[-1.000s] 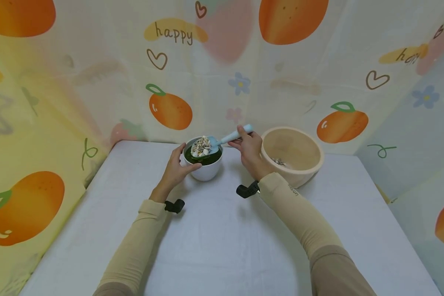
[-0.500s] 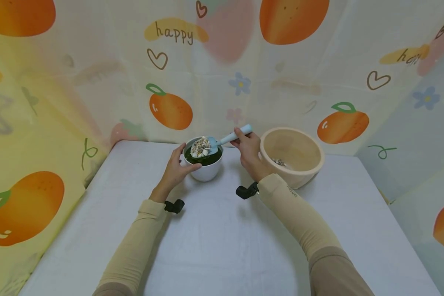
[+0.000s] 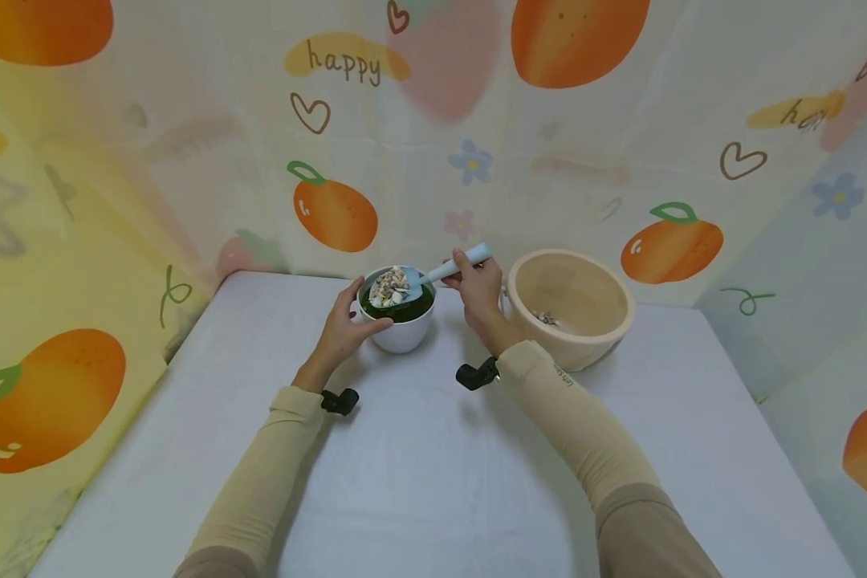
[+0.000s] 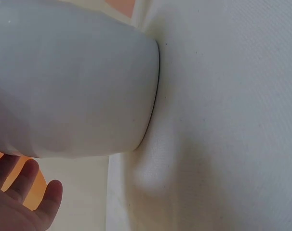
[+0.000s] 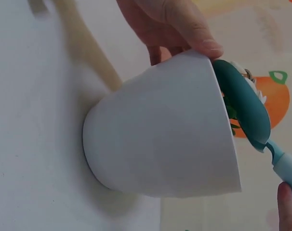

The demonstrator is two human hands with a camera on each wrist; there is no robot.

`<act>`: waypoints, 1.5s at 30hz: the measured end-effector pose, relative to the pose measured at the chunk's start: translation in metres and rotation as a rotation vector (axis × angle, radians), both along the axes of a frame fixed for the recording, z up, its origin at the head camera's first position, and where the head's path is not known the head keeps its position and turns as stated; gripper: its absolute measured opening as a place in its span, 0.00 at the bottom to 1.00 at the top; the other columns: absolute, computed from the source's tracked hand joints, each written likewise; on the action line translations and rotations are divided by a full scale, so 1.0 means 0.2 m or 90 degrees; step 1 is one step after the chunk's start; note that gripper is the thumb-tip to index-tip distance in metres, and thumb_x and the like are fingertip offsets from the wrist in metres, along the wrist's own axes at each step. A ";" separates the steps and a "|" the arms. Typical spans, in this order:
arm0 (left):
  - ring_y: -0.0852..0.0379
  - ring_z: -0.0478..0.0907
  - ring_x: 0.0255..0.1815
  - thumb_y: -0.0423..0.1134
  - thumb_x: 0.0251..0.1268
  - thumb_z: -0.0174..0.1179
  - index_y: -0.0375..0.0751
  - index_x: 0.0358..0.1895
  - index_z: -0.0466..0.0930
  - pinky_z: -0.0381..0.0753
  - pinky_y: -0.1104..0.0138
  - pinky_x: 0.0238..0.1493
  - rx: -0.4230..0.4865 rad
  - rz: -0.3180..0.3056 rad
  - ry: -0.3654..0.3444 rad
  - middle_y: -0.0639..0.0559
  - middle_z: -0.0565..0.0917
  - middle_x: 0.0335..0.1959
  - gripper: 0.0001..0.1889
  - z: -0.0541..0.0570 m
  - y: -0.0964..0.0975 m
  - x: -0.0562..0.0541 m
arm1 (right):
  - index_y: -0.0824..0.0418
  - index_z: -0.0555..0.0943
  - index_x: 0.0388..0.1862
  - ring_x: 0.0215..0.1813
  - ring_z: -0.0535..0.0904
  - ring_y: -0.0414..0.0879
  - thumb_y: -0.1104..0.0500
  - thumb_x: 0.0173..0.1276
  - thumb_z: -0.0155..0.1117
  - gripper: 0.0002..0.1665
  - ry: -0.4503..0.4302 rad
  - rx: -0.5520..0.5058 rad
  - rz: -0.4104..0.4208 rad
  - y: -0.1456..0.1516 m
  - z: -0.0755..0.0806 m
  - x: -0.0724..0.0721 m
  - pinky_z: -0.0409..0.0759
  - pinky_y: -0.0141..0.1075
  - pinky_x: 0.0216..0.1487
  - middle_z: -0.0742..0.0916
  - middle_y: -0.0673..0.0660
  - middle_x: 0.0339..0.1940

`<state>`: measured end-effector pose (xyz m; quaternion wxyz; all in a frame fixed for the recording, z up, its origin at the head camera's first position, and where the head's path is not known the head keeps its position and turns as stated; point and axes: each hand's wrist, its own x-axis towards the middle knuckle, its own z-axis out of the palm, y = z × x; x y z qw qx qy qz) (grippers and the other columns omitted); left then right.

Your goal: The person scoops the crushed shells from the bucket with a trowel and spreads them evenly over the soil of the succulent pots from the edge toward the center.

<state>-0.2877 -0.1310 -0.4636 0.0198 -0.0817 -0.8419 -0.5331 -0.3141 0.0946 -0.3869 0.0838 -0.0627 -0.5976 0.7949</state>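
A fruit-printed backdrop cloth (image 3: 397, 189) is being set off against the white-covered desk (image 3: 433, 474). On the desk's far right, a round beige bowl (image 3: 571, 293) is being slightly overlapped by the right sleeve (image 3: 585, 425). Left of the bowl, a white pot (image 3: 402, 339) is being steadied upright on the desk by the left hand (image 3: 339, 329), its thumb and fingers being spread wide around the rim. By the right hand (image 3: 479, 301), a pale-blue scoop (image 3: 448, 270) is being held narrowly by its handle, its blade over the pot's mouth. Beneath the blade, dark green filling (image 3: 410, 311) is being partly hidden. Mixed pale pebble-like pieces (image 3: 388, 287) are being carried on the blade; a smaller cluster (image 3: 545, 318) is being held in the bowl's bottom.
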 end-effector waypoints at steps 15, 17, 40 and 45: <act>0.44 0.55 0.76 0.50 0.55 0.71 0.44 0.78 0.47 0.61 0.46 0.72 0.001 -0.003 0.001 0.41 0.57 0.76 0.52 -0.01 0.00 0.00 | 0.62 0.72 0.38 0.29 0.85 0.40 0.60 0.71 0.61 0.07 0.075 0.090 0.003 -0.04 -0.01 0.02 0.86 0.39 0.41 0.86 0.65 0.35; 0.44 0.55 0.76 0.50 0.55 0.71 0.44 0.78 0.47 0.61 0.46 0.73 -0.002 -0.002 0.000 0.41 0.57 0.76 0.52 -0.02 0.00 0.00 | 0.62 0.72 0.38 0.29 0.85 0.40 0.60 0.71 0.61 0.08 0.071 0.092 0.004 -0.04 -0.01 0.02 0.86 0.40 0.43 0.86 0.65 0.35; 0.45 0.55 0.76 0.52 0.56 0.70 0.45 0.78 0.47 0.60 0.47 0.73 -0.026 0.000 -0.001 0.41 0.56 0.77 0.52 0.00 0.01 0.01 | 0.69 0.73 0.44 0.30 0.83 0.40 0.59 0.70 0.62 0.14 0.127 0.183 -0.030 -0.08 0.01 0.03 0.86 0.42 0.42 0.85 0.65 0.35; 0.44 0.55 0.76 0.52 0.55 0.70 0.44 0.78 0.47 0.60 0.47 0.73 -0.031 0.001 0.007 0.40 0.56 0.76 0.52 0.01 0.00 0.01 | 0.70 0.72 0.46 0.36 0.86 0.52 0.58 0.71 0.61 0.16 0.141 0.197 -0.011 -0.09 0.02 0.04 0.85 0.49 0.47 0.85 0.67 0.38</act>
